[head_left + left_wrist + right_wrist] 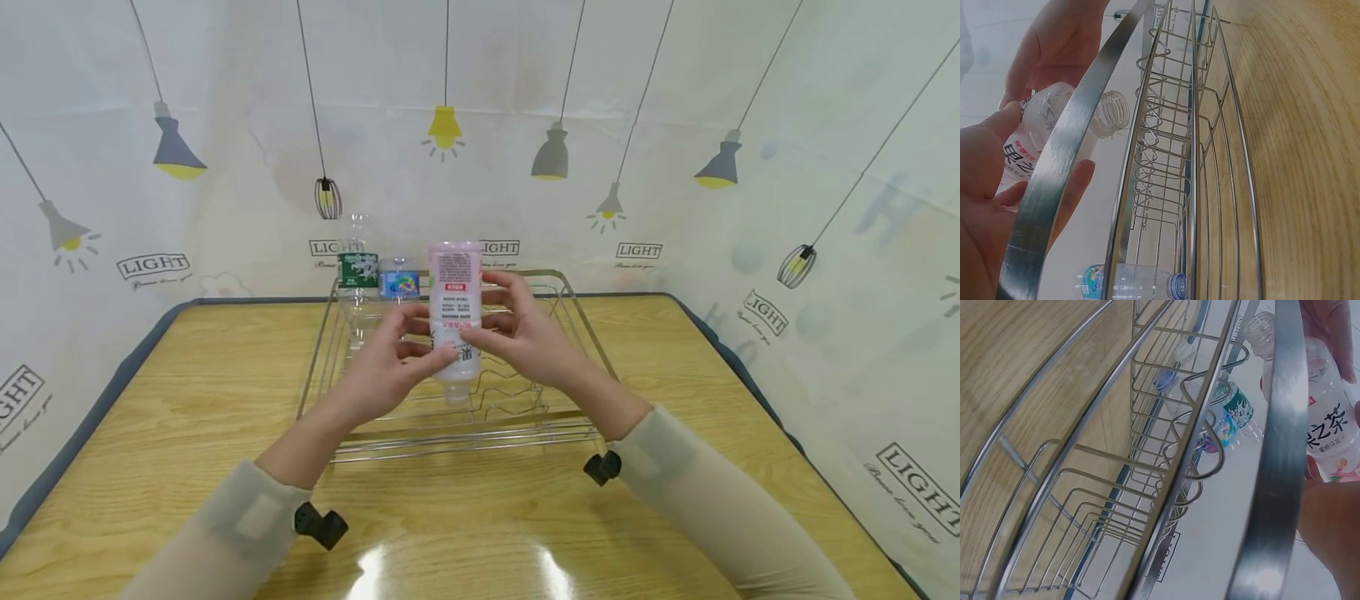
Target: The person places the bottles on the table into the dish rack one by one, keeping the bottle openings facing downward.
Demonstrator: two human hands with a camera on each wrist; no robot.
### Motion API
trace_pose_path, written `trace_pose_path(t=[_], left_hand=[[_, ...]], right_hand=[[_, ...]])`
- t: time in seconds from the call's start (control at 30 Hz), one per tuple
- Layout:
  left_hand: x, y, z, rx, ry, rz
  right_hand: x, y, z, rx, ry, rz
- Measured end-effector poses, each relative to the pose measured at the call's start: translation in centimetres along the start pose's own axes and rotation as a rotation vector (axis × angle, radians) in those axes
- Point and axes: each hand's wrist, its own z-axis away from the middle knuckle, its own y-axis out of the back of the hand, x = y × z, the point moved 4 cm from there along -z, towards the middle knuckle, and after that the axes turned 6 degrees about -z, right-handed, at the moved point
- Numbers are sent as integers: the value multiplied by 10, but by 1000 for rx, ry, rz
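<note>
Both hands hold a clear plastic bottle (456, 283) with a white and pink label, upside down above the wire dish rack (1063, 150). Its threaded neck, without a cap, points down. My left hand (382, 362) grips the lower left side, thumb across the front and fingers partly hidden behind. On the opposite side my right hand (538, 340) holds it, thumb on the label. A green-labelled bottle (358, 271) and a smaller blue-labelled bottle (399, 284) stand inverted, caps down, in the rack's back left.
Beneath the rack is a wooden table (187, 392). A white curtain (480, 50) printed with lamps hangs behind and along both sides. The rack's raised metal rim passes between each wrist camera and the hands.
</note>
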Motion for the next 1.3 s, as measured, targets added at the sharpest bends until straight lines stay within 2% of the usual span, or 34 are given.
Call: trace_pose_path(t=[0.4,0.57,0.8,0.97,1.17,1.3], left_hand=[[0,1,2,-5,-29,-1],[-4,8,7,-11,-21,2],[-7,30,23,17,-36,-37],[-11,50,41,40,-48,-128],[-19,76,64,123,-75,-236],[-32,91,79,197,-69,-288]], right_hand=[[0,-1,1,-5,2,-3],[-1,2,1,4,23,-1],[-2,10,0,39,13,-22],[-4,15,1,44,20,-13],[-6,20,0,59,42,-1],[-6,23,-1,69,30,4]])
